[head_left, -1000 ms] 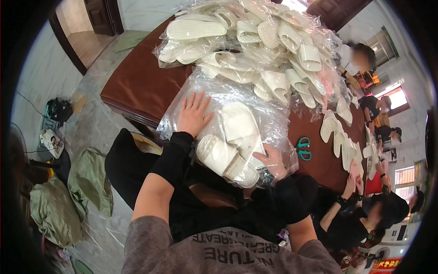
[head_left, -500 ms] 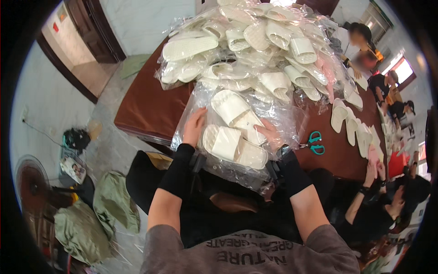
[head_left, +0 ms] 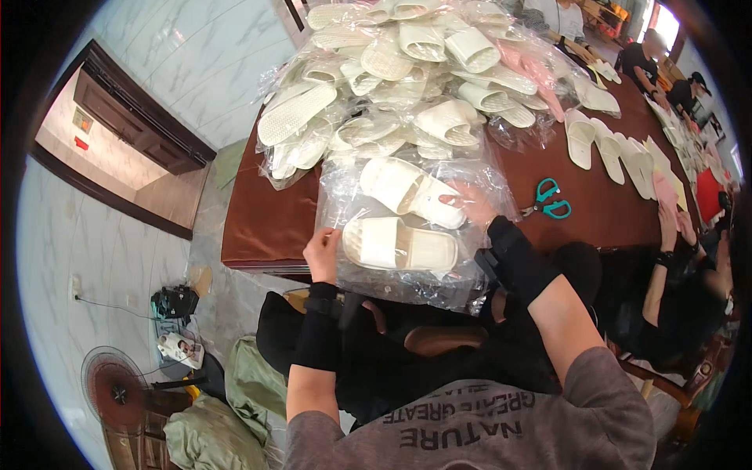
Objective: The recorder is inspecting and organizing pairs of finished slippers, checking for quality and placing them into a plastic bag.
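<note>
A pair of white slippers lies side by side on a stack of clear plastic bags (head_left: 368,286) at the table's near edge. The far slipper (head_left: 389,186) is tilted, its heel end toward my right hand (head_left: 472,205), which grips that end. The near slipper (head_left: 377,243) lies almost level across the bags. At the left border of the bags, my left hand (head_left: 321,254) is closed, fingertips pinching the plastic edge. Black sleeves cover both wrists. Teal-handled scissors (head_left: 551,200) lie to the right of the bags.
A tall heap of bagged white slippers (head_left: 384,59) covers the table's far part, with a pink pair (head_left: 533,78) among them. Loose white slippers (head_left: 607,153) line the right side of the brown tabletop (head_left: 540,164). A co-worker's hands (head_left: 675,219) are at the right. A fan (head_left: 117,392) stands lower left.
My left hand has gone from lying spread by the slippers to pinching the bag's edge, lower down. The far slipper has turned flatter under my right hand. The whole view has swung.
</note>
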Tool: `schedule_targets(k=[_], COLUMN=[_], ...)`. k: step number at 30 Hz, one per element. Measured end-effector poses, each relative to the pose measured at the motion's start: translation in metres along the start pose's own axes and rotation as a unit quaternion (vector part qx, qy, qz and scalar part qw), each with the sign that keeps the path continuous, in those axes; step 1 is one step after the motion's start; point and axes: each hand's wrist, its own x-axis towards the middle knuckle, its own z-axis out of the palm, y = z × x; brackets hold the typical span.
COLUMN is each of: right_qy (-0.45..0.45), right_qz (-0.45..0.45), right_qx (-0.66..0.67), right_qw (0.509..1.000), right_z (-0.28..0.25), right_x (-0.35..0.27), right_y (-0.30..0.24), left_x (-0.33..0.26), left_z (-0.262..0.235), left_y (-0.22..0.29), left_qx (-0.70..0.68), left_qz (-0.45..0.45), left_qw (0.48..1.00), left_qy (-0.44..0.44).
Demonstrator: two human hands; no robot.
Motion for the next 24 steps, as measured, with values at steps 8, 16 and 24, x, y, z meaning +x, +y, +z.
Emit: schedule_targets(k=[8,16,24], right_qy=[0.05,-0.001,-0.202], right_qz=[-0.025,-0.008,0.056], right_qx=[-0.017,0.036,-0.06], right_qw=[0.998,0.999,0.976], right_z=[0.015,0.004,0.005], right_x=[0.002,-0.014,-0.037], right_y=[0.016,-0.017,-0.023], left_x=[0.002,0.01,0.01], left_z=[-0.017,0.033,0.046], left_y=[-0.004,0.0,-0.02], left_qx=[0.208,0.319,0.325], left_qz=[0.068,0.166,0.194], left_qw=[0.976,0.928,0.925], left_qy=[0.022,-0.095,-0.03])
